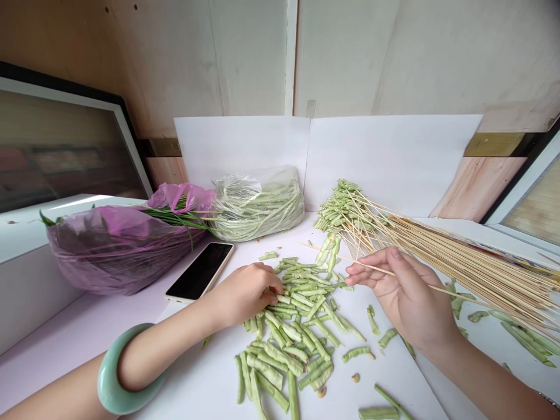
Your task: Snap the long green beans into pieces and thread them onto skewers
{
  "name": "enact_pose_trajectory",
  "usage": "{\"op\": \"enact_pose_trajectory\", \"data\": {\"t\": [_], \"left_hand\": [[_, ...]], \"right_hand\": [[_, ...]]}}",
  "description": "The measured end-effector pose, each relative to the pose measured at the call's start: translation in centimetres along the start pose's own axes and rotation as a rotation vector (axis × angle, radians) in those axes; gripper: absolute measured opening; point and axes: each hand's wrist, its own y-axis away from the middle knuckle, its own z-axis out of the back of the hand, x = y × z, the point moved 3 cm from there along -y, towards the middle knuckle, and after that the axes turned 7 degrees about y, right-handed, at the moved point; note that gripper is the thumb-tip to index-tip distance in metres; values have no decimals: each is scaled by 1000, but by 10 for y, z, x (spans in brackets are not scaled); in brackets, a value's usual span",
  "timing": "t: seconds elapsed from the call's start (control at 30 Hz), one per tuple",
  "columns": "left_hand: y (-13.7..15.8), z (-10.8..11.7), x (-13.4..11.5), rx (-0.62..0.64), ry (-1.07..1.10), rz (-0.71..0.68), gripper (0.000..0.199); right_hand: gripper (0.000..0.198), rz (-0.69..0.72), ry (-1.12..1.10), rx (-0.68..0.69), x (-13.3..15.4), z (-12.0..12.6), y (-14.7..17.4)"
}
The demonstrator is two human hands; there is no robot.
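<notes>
My left hand [254, 291] reaches into a loose pile of cut green bean pieces [301, 338], its fingers curled down at the pile's far left side. What is between its fingertips is hidden. In my right hand [409, 291] is a thin bamboo skewer [347, 258], held slantwise between thumb and fingers. A few bean pieces [329, 251] are threaded crosswise near the skewer's far tip, beyond the fingers. A jade-green bangle [109, 367] circles my left forearm.
At the back, a bundle of skewered beans [345, 207] lies beside many bare bamboo skewers [464, 256]. A clear bag of long beans [258, 207], a purple bag of greens [118, 251] and a phone [201, 271] are on the left. Bean scraps [525, 341] lie at right.
</notes>
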Motion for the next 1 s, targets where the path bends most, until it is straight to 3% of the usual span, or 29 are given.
{"op": "enact_pose_trajectory", "data": {"t": [0.07,0.17,0.27,0.37,0.57,1.0], "left_hand": [[-2,1,0,-117,113,24,14],[-4,2,5,-304,471,99,13],[-7,-1,11,-399,867,139,20],[-7,-3,13,-460,1072,145,28],[-6,-4,9,-471,1153,120,32],[-4,-2,7,-522,1127,44,21]], "right_hand": [[26,2,9,5,-1,1,0],[27,13,31,22,-2,1,2],[28,10,58,52,-3,-1,5],[28,-15,84,83,-5,-5,7],[29,-37,115,131,-7,-9,12],[31,-1,215,141,-5,-12,17]]}}
